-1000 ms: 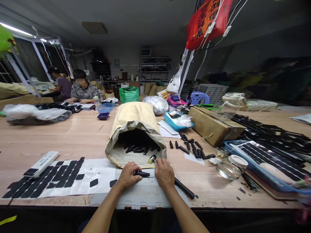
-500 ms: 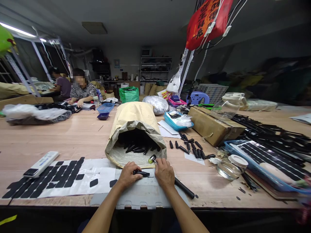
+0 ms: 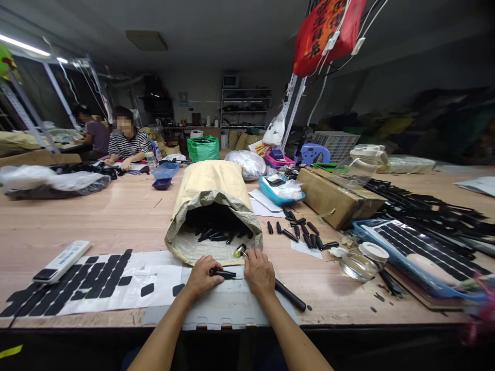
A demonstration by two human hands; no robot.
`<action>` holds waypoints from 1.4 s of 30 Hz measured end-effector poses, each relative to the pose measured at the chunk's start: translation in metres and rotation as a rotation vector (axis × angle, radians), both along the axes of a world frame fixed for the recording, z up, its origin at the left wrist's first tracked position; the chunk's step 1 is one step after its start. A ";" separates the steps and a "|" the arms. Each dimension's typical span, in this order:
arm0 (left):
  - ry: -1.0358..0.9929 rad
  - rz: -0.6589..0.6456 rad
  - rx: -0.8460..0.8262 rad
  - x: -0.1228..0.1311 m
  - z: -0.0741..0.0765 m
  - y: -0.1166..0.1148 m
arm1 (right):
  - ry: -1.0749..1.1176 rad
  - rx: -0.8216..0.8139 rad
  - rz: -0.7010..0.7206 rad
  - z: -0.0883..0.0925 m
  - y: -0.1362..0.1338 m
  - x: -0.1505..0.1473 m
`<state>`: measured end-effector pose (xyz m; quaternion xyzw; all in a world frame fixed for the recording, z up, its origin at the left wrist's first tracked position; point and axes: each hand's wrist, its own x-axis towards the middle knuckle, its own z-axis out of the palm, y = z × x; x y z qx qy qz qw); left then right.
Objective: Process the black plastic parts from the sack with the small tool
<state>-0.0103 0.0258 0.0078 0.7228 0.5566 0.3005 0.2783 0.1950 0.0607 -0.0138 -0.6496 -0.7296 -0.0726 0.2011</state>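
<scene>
My left hand (image 3: 203, 275) is closed around a short black tapered tube (image 3: 225, 273), which lies sideways over the grey mat (image 3: 216, 306). In my right hand (image 3: 259, 273) is a small hammer (image 3: 290, 294); its metal head with a yellowish face (image 3: 238, 251) shows beyond my fingers, and its black handle sticks out behind. The two hands are a short distance apart. Just beyond them lies a tan woven sack (image 3: 216, 180), its mouth facing me, with several black tubes (image 3: 216, 233) inside.
More black tubes (image 3: 305, 234) lie loose at the right, near a cardboard box (image 3: 336, 198) and a glass jar (image 3: 358, 265). Black stickers on a white sheet (image 3: 154, 263) and a white device (image 3: 64, 262) are at the left. Two people (image 3: 129, 141) sit farther back left.
The view has shifted slightly, so everything sits a little farther left and up. Both hands keep their hold on the tube and the hammer, with the hammer's head nearly in place.
</scene>
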 end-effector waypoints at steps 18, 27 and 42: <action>-0.350 0.150 0.069 -0.011 -0.009 0.003 | 0.005 -0.018 -0.004 0.001 0.001 -0.001; -0.040 0.024 0.064 0.001 -0.007 -0.001 | 0.015 -0.027 -0.003 0.002 0.001 -0.001; -0.057 0.019 0.055 -0.002 -0.010 0.003 | 0.020 -0.012 0.000 0.001 0.001 -0.002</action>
